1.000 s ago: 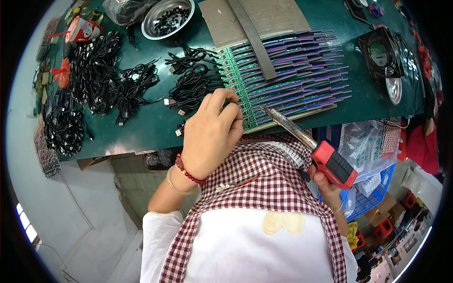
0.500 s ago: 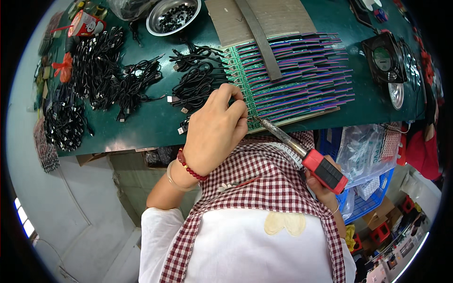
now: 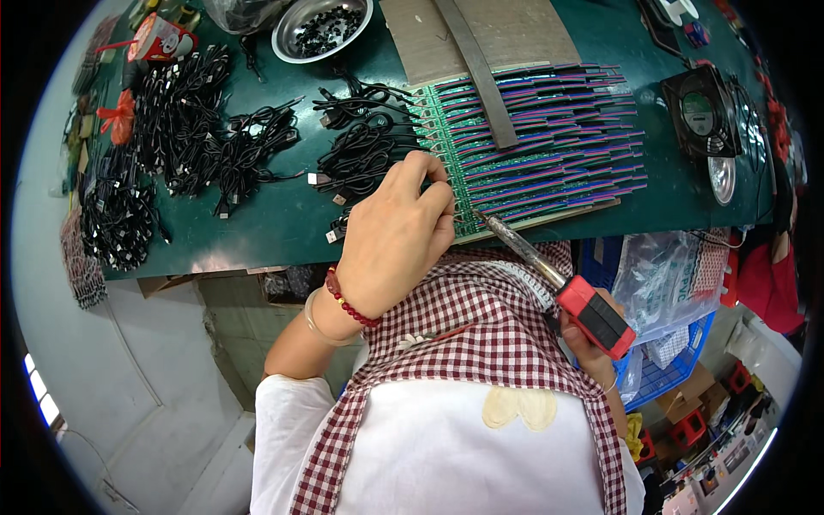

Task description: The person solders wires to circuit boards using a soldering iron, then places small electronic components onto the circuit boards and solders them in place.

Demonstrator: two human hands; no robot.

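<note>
My left hand [image 3: 396, 232] is closed in a pinch at the left edge of a green circuit board panel [image 3: 456, 172]; its fingertips hide whatever they hold. In my right hand [image 3: 592, 343] is a soldering iron [image 3: 596, 316] with a red and black handle. The iron's tip points up and left, at the panel's near part, just right of my left fingers. Striped thin wires [image 3: 558, 137] run rightward off the panel in rows. Black USB cables [image 3: 365, 153] lie coiled along its left side, some ends reaching the board.
A flat metal bar [image 3: 481, 77] lies across the wires and a brown board [image 3: 412, 39]. Left are more bundles of black cables [image 3: 176, 120]. A metal bowl [image 3: 322, 30] of small black parts stands behind. A small fan [image 3: 699, 107] is at right, blue crates [image 3: 678, 369] below.
The iron's tip has shifted slightly right along the panel. My left hand keeps its pinch at the board's edge. The whole view has moved a little.
</note>
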